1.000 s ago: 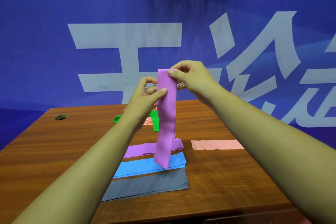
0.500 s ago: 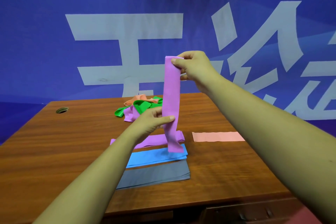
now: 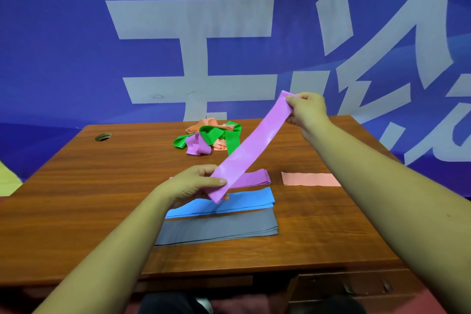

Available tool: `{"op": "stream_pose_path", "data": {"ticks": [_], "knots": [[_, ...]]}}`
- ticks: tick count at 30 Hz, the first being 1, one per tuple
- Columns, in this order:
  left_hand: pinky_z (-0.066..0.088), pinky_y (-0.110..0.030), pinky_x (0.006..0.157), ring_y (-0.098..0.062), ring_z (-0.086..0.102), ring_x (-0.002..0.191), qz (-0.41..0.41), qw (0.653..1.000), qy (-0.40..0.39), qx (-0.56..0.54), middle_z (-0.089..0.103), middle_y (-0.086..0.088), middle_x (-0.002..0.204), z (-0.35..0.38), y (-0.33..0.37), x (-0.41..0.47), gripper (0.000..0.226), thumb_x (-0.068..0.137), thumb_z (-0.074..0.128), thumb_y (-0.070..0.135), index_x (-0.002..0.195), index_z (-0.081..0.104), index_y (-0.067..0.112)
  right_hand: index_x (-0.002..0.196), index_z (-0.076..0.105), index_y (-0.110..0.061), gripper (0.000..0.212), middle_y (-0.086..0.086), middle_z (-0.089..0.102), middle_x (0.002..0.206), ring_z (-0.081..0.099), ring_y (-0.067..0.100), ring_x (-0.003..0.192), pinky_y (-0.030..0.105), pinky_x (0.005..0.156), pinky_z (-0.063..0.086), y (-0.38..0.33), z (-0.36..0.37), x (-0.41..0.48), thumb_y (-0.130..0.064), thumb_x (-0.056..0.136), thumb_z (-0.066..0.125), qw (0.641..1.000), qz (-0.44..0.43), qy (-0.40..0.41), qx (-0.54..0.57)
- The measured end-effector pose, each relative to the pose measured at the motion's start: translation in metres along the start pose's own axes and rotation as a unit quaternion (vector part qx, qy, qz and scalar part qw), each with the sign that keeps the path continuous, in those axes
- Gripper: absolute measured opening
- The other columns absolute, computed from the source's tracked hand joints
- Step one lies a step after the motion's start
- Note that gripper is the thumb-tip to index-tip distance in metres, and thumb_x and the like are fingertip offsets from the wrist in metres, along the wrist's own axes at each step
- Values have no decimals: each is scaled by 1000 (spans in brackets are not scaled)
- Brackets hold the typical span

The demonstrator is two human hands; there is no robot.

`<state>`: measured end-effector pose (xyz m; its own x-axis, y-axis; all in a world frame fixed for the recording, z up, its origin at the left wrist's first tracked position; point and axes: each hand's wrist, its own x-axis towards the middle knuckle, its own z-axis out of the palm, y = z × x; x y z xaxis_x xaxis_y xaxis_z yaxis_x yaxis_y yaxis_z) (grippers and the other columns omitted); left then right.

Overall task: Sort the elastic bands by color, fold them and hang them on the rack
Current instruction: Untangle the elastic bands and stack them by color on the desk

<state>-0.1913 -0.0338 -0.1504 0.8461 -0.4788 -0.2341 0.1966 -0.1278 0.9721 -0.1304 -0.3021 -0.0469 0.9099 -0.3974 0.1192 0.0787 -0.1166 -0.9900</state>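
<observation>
A blue backdrop with large white characters fills the upper half of the view. Below it lies the brown wood-grain worktop, and two bare forearms reach over its near edge.

Nearest the person, a flat stack of grey bands lies lengthwise. A flat stack of blue bands lies just behind it, its long edge meeting the grey one.

The held purple band is in the air above these stacks, drawn out straight on a slant from low left to high right. The left grip has its lower end, thumb laid across the top face and fingers curled beneath. The right grip pinches the upper end, raised in front of the backdrop.

Under the slanting band, behind the blue stack, folded purple bands lie flat, partly hidden by the left grip. To their right, apart from them, a pink band lies flat; the right forearm covers its right end.

Toward the far edge sits a loose tangle of green, purple and pink bands, unsorted.

A small round cable hole opens near the far left corner.
</observation>
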Motion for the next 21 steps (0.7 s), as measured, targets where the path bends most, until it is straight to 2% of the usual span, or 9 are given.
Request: {"op": "stream_pose_path", "data": {"ticks": [2,4,7,9,14,17,19,21], "knots": [[56,-25,62,-25,70,74,-11,1000,10,-4,69,-13,91,-12,-5,-5,45,74,77,25,112,65,5,77,57,-7,17,9,58,76,59,18,64,32,60,55,7,-2,2,-6,93,54,1000,10,5,-7],[51,-21,54,-19,63,60,-10,999,46,-13,66,-14,81,-23,-10,-8,38,71,79,24,101,67,5,79,59,-6,14,12,61,80,62,21,66,34,62,55,15,-3,3,-6,92,54,1000,22,3,-12],[47,-20,51,-15,56,52,-6,989,138,-45,61,-13,71,-38,-21,-9,14,86,67,8,99,63,4,76,60,-7,15,16,63,87,66,26,73,30,59,58,31,-1,1,-3,90,56,999,53,-10,-2],[46,-21,49,-11,55,47,-8,978,201,-48,58,-7,61,-48,-28,-11,10,92,58,2,99,61,9,77,60,-7,13,17,64,88,65,24,68,26,54,57,42,1,-3,-2,89,58,996,82,-28,11],[49,-26,50,-14,56,54,-15,948,317,-9,58,-9,72,-72,-42,-14,15,91,58,0,89,54,14,80,61,-6,11,15,67,82,66,20,68,28,59,58,72,12,-19,-1,89,61,986,148,-79,0],[53,-28,52,-12,58,48,-18,937,349,21,57,-10,70,-83,-50,-17,16,91,56,-4,87,54,11,80,64,-7,9,15,67,85,62,21,71,26,54,50,91,19,-27,-3,88,64,982,157,-91,-43],[54,-23,47,-17,61,58,-16,931,364,37,58,-12,76,-87,-52,-20,13,92,55,-5,91,54,8,77,66,-7,10,14,65,83,57,22,74,27,53,42,102,24,-30,-3,86,67,981,147,-102,-80],[49,-16,42,-19,59,64,-18,919,388,70,58,-12,80,-89,-55,-20,11,92,55,-5,98,56,5,81,69,-5,4,10,64,79,54,19,71,27,53,40,111,28,-32,-6,85,70,977,140,-111,-118]]}}
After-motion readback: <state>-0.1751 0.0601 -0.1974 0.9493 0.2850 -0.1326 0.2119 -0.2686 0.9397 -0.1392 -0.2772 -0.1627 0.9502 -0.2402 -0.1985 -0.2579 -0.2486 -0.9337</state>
